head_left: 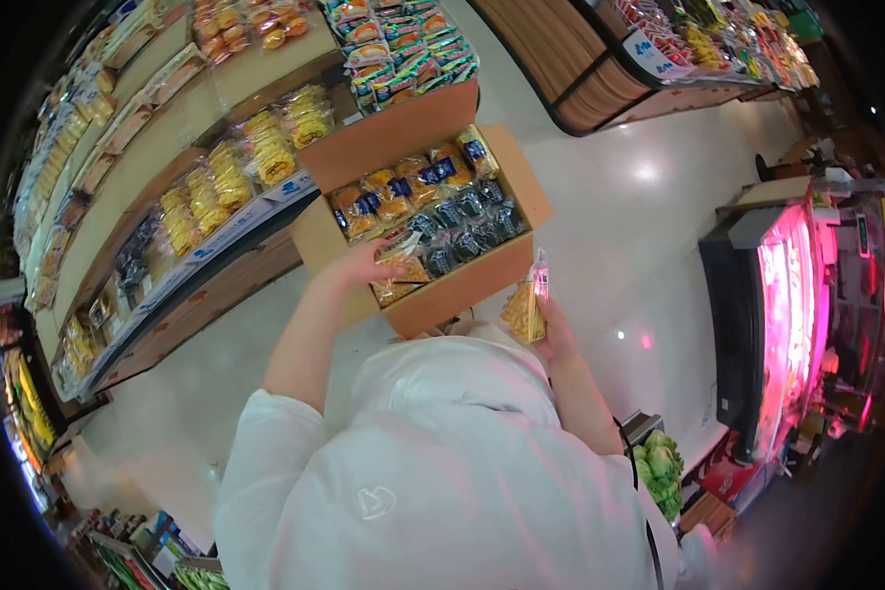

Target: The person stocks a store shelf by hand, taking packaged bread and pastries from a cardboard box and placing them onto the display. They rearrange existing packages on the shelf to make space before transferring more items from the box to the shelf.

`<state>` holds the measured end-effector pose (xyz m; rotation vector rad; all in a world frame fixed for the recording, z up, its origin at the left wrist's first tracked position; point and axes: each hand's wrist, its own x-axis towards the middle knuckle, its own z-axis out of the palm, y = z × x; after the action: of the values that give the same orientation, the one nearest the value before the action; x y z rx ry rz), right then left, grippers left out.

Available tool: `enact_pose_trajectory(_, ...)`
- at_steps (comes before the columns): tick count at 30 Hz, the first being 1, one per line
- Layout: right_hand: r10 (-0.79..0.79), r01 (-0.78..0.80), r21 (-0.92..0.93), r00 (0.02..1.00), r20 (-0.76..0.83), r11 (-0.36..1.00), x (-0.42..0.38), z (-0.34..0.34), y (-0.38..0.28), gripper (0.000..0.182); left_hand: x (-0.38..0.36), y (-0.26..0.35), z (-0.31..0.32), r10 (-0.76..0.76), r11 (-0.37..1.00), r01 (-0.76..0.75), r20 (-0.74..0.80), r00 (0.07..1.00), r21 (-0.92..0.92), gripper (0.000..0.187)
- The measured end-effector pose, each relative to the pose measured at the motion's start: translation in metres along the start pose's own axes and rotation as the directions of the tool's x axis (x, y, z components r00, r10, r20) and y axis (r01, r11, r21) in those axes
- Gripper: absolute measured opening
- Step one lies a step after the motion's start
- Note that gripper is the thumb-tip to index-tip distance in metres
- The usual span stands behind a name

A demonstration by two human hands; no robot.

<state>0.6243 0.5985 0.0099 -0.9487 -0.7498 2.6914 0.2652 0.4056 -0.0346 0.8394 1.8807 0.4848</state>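
An open cardboard box [462, 292] stands in front of my body with its flaps spread. Inside, a row of clear-wrapped golden pastries with blue labels [388, 194] lies along the far side, and dark wrapped snacks [467, 231] fill the nearer right part. My left hand [362, 265] reaches over the box's left edge, its fingers closed on a clear packet of light-brown snacks [400, 283] in the near left corner. Right of the box, my right hand [555, 332] grips an upright clear bag of golden snacks [523, 312].
A curved tiered display shelf [256, 221] with yellow snack bags [265, 146] runs along the left. Colourful small packs [398, 49] are stacked behind the box. A wood-panelled display [560, 64] stands at upper right, a pink-lit case [782, 315] at right, and green leafy vegetables [659, 474] at lower right.
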Motion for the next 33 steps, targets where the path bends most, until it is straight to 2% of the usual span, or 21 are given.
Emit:
enact_pose_trajectory(1,0.011,-0.011,0.005,1.0,0.028,1.0,0.005,-0.001,-0.002,0.042,-0.019,0.003,0.003,-0.012,0.989,0.008,-0.027,1.0,-0.149,0.08)
enact_pose_trajectory(2,0.021,-0.022,0.009,0.998,0.058,1.0,0.011,-0.003,-0.005,0.041,-0.031,-0.001,0.013,0.028,0.922,-0.022,0.009,1.0,-0.387,0.075)
enact_pose_trajectory(4,0.043,-0.04,-0.039,0.997,0.067,0.998,0.026,-0.009,-0.007,0.042,-0.057,-0.015,0.037,0.136,0.618,-0.071,0.018,0.991,-0.783,0.067)
enact_pose_trajectory(5,0.055,-0.05,-0.092,0.997,0.048,0.995,0.034,-0.017,-0.004,0.044,-0.082,-0.006,0.043,0.073,0.49,-0.048,-0.014,0.997,-0.871,0.06)
enact_pose_trajectory(6,0.068,-0.062,-0.148,0.997,0.032,0.987,0.04,-0.022,-0.002,0.046,-0.105,0.008,0.052,0.008,0.342,-0.043,-0.043,0.999,-0.939,0.053)
enact_pose_trajectory(9,0.178,-0.163,-0.2,0.982,0.064,0.966,0.053,-0.026,-0.001,0.042,-0.13,0.001,0.092,0.215,-0.181,0.004,-0.036,0.976,-0.984,0.059)
enact_pose_trajectory(12,0.247,-0.214,-0.272,0.964,0.095,0.938,0.062,-0.028,0.008,0.04,-0.158,0.009,0.123,0.295,-0.395,0.062,-0.063,0.954,-0.916,0.062)
enact_pose_trajectory(15,0.313,-0.268,-0.28,0.941,0.13,0.922,0.068,-0.021,0.017,0.039,-0.185,0.016,0.144,0.151,-0.399,-0.048,-0.117,0.982,-0.916,0.064)
enact_pose_trajectory(18,0.399,-0.354,-0.27,0.907,0.134,0.895,0.063,0.006,0.024,0.035,-0.205,-0.01,0.157,0.036,-0.376,-0.11,-0.133,0.991,-0.92,0.064)
enact_pose_trajectory(21,0.406,-0.343,-0.315,0.9,0.159,0.885,0.063,0.029,0.051,0.035,-0.223,-0.052,0.162,0.11,-0.484,-0.151,-0.231,0.967,-0.862,0.058)
enact_pose_trajectory(24,0.446,-0.356,-0.344,0.864,0.232,0.869,0.062,0.066,0.083,0.035,-0.244,-0.096,0.158,0.133,-0.428,-0.252,-0.337,0.932,-0.868,0.05)
enact_pose_trajectory(27,0.482,-0.383,-0.36,0.842,0.243,0.851,0.058,0.116,0.129,0.037,-0.267,-0.147,0.15,0.187,-0.439,-0.276,-0.387,0.903,-0.855,0.047)
enact_pose_trajectory(30,0.516,-0.401,-0.358,0.79,0.331,0.843,0.052,0.174,0.189,0.037,-0.314,-0.197,0.14,0.069,-0.332,-0.314,-0.354,0.933,-0.89,0.045)
enact_pose_trajectory(33,0.527,-0.381,-0.455,0.811,0.254,0.805,0.051,0.226,0.256,0.037,-0.36,-0.244,0.136,-0.162,-0.219,-0.331,-0.3,0.94,-0.918,0.037)
